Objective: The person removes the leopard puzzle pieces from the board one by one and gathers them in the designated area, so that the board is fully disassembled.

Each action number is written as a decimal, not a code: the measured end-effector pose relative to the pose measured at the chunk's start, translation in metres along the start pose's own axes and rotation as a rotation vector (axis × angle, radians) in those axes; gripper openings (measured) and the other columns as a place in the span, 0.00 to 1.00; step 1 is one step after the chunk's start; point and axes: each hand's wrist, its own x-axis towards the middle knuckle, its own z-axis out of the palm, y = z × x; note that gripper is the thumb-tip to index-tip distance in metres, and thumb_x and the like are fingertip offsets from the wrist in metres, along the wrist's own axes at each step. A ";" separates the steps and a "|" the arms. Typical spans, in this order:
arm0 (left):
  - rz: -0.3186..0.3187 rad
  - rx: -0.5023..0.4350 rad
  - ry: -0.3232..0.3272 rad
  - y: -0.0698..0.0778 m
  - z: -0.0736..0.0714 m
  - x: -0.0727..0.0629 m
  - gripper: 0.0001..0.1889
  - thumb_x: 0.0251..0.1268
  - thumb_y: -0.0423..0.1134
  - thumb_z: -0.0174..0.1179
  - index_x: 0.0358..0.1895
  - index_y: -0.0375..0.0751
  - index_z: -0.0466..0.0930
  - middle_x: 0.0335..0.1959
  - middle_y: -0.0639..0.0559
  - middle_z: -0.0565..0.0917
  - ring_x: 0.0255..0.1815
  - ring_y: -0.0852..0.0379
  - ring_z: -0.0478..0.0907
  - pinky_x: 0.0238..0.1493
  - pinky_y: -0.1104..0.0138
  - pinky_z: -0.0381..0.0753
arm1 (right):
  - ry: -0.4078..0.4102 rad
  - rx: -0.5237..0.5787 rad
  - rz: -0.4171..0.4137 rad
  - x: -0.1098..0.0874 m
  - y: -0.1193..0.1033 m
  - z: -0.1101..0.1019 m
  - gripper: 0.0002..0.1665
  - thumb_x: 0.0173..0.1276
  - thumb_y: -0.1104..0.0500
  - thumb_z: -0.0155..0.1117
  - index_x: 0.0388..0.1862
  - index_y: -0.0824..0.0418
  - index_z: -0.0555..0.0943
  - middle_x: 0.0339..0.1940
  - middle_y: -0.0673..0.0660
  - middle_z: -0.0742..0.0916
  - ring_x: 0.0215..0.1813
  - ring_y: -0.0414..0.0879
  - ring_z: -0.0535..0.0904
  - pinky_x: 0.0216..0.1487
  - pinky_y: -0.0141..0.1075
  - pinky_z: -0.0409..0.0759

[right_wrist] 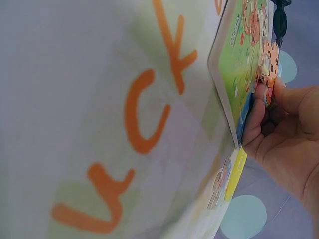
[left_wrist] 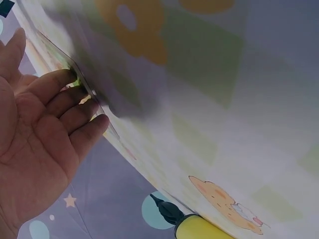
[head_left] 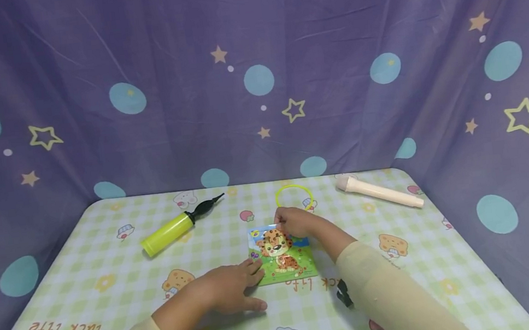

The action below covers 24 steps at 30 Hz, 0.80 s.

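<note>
A square leopard jigsaw board, green and blue with a spotted cartoon leopard, lies flat on the table. My right hand is at its upper right corner. In the right wrist view, the thumb and forefinger of that hand pinch a spotted orange puzzle piece, which stands tilted up from the board's face. At the board's left edge, my left hand touches with its fingertips, the fingers loosely extended and the thumb apart. The left wrist view shows those fingertips against the board's thin edge.
Behind the right hand lies a thin yellow ring. A yellow hand pump with a black nozzle rests at the back left, and a pale microphone-shaped stick at the back right. A purple curtain hangs behind the checked tablecloth.
</note>
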 end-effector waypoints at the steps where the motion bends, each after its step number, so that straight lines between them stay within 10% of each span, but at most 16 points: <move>1: 0.000 -0.001 0.000 0.000 0.000 0.000 0.45 0.61 0.72 0.52 0.76 0.50 0.61 0.80 0.52 0.54 0.79 0.48 0.52 0.73 0.50 0.63 | -0.001 0.004 0.002 0.000 0.000 0.000 0.05 0.78 0.56 0.52 0.43 0.55 0.75 0.31 0.50 0.81 0.34 0.42 0.77 0.43 0.39 0.76; 10: 0.000 0.000 0.000 0.002 0.001 -0.001 0.45 0.61 0.72 0.53 0.75 0.49 0.62 0.80 0.52 0.54 0.79 0.47 0.53 0.72 0.49 0.64 | 0.031 0.454 0.092 -0.002 0.019 -0.003 0.08 0.80 0.57 0.47 0.45 0.62 0.71 0.36 0.60 0.78 0.35 0.49 0.76 0.38 0.40 0.83; 24: -0.002 -0.021 0.008 0.002 0.000 -0.004 0.44 0.62 0.70 0.53 0.76 0.49 0.61 0.80 0.52 0.53 0.79 0.47 0.52 0.72 0.49 0.64 | 0.028 0.456 -0.007 -0.006 0.022 -0.013 0.07 0.77 0.57 0.54 0.44 0.60 0.76 0.33 0.57 0.82 0.34 0.54 0.81 0.31 0.40 0.78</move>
